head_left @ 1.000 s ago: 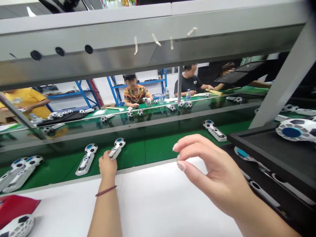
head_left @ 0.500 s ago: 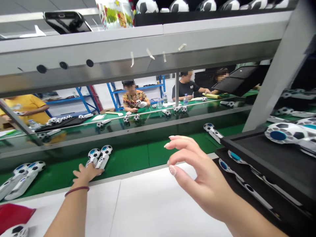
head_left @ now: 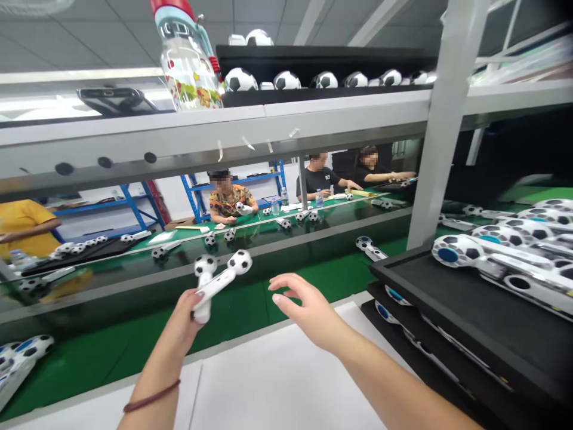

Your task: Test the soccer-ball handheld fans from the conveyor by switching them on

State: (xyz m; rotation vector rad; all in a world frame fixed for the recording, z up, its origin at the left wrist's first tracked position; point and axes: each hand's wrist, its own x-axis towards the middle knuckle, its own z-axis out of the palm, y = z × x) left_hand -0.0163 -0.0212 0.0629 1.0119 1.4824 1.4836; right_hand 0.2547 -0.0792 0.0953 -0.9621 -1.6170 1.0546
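Observation:
Two white handheld devices with soccer-ball heads [head_left: 222, 282] are gripped by their handles in my left hand [head_left: 184, 316], raised above the green conveyor belt [head_left: 250, 304]. One device crosses over the other, and their ball ends point up and away. My right hand [head_left: 308, 307] hovers to the right of them, fingers curved and apart, with nothing in it. More such devices [head_left: 27, 358] lie on the belt at the far left, and another device [head_left: 370, 248] rests on it to the right.
Stacked black trays [head_left: 403, 275] with more soccer-ball devices stand at the right. A white work surface [head_left: 277, 382] lies before me. Overhead runs a grey shelf [head_left: 250, 122] bearing a bottle [head_left: 190, 71], a phone and a tray of balls. Several people sit or stand across the line.
My left hand has picked up the two devices from the belt and moved them up and right. My right hand has shifted a little left in view. The camera has turned.

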